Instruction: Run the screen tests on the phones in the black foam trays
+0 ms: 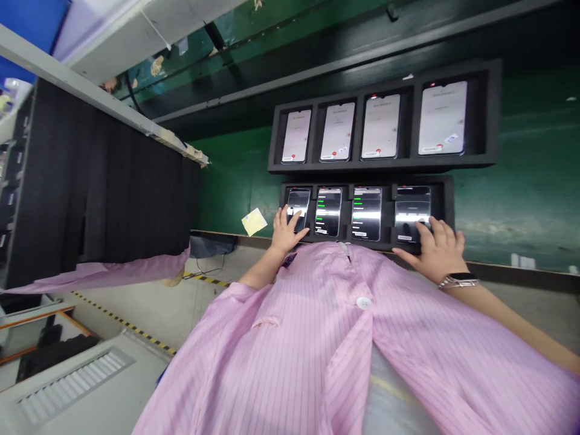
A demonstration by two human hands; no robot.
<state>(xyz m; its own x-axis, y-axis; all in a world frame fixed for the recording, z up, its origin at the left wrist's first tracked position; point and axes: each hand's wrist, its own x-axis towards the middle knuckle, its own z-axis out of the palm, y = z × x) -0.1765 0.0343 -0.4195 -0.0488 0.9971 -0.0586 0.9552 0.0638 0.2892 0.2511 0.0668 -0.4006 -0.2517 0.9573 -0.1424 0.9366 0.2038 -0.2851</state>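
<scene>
The left hand (285, 229) touches the leftmost phone (299, 208) in a black foam tray (446, 208); the right hand (437, 251), with a watch (458, 281) on its wrist, lies over the rightmost phone (412, 205).

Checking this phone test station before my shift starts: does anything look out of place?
Yes: a yellow sticky note lies loose and skewed on the green mat, just left of the lower black foam tray. It looks odd because the phones sit squarely in their foam slots, while the note lines up with nothing.
</scene>
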